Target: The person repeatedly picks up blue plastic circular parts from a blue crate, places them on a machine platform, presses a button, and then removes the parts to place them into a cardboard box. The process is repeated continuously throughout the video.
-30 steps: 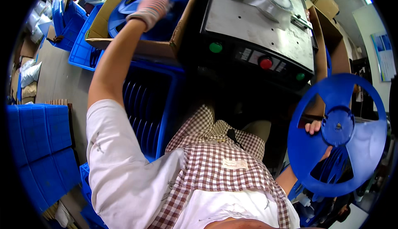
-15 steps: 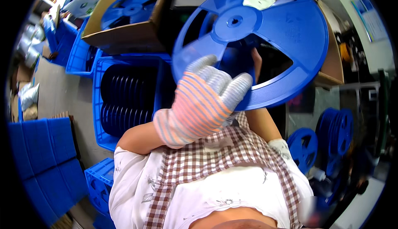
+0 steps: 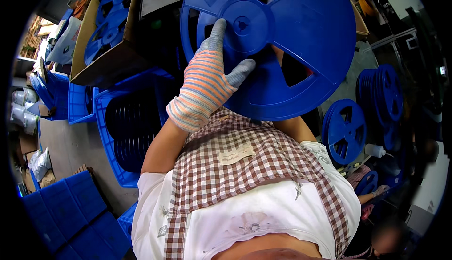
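A large blue plastic reel (image 3: 313,29) with wedge-shaped openings is held up in front of my chest, its round hub facing me. My left hand (image 3: 202,78), in an orange-and-grey striped knit glove, lies against the reel's near face. Its index finger stretches up to the hub, and the thumb points away to the right; the hand is open. Behind the reel goes my right forearm (image 3: 295,128). A sliver of skin shows through one opening, but the reel covers the fingers of my right hand, so their grip cannot be told.
Left of me, a blue crate (image 3: 107,142) holds rows of dark discs. Beyond it stands a cardboard box (image 3: 96,71) of blue reels. Stacked blue bins (image 3: 70,213) sit lower left. More blue reels (image 3: 347,130) stand at right, near a white bottle (image 3: 374,150) and another person's gloved hand (image 3: 380,190).
The reel has shifted up and left in view and turned slightly. My left hand's fingers, bent before, are now stretched out toward the hub. The view has swung, showing another person lower right.
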{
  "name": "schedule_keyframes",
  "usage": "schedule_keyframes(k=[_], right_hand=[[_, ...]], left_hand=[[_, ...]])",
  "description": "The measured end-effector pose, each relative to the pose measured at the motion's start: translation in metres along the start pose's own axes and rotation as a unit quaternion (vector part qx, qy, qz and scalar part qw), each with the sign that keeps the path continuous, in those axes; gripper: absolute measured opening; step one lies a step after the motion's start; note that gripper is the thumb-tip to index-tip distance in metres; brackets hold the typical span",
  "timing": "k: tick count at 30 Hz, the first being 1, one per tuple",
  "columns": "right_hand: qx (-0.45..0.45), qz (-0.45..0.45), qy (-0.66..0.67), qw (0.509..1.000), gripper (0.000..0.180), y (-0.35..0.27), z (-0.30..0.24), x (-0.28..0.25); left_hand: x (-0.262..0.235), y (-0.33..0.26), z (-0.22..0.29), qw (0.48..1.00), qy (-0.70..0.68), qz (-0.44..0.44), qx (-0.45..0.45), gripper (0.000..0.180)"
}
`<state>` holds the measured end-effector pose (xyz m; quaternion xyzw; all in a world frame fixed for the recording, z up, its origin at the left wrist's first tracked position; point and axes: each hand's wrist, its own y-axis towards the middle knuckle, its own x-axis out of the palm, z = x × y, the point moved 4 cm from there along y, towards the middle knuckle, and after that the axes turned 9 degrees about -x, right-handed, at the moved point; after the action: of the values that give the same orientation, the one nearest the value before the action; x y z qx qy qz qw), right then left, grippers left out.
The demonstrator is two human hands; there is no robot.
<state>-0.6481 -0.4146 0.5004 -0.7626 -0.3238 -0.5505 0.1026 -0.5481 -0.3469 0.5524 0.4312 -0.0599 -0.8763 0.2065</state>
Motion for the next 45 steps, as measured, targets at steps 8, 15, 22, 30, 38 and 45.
schedule_keyframes(k=[8, 15, 22, 30, 38, 45], right_hand=[[-0.010, -0.036, -0.211, 0.977, 0.069, 0.019, 0.007, -0.011], [-0.098, -0.120, -0.544, 0.825, 0.075, 0.040, 0.015, 0.010], [-0.080, -0.145, -0.575, 0.801, 0.067, 0.039, 0.027, 0.039], [-0.007, -0.131, -0.579, 0.805, 0.074, 0.038, 0.027, 0.034], [-0.032, -0.088, -0.607, 0.789, 0.069, 0.039, 0.030, 0.007], [-0.085, -0.124, -0.598, 0.787, 0.081, 0.046, 0.037, 0.007]], left_hand=[[-0.001, 0.008, -0.026, 0.983, -0.127, -0.032, -0.130, 0.094], [0.003, -0.010, -0.075, 0.812, -0.581, 0.002, -0.053, 0.069], [-0.003, -0.013, -0.070, 0.766, -0.639, 0.014, -0.075, 0.061], [0.005, -0.004, -0.076, 0.757, -0.648, 0.059, -0.054, 0.060], [0.004, -0.012, -0.076, 0.749, -0.654, 0.036, -0.100, 0.061], [0.004, -0.021, -0.077, 0.703, -0.684, -0.042, -0.191, 0.061]])
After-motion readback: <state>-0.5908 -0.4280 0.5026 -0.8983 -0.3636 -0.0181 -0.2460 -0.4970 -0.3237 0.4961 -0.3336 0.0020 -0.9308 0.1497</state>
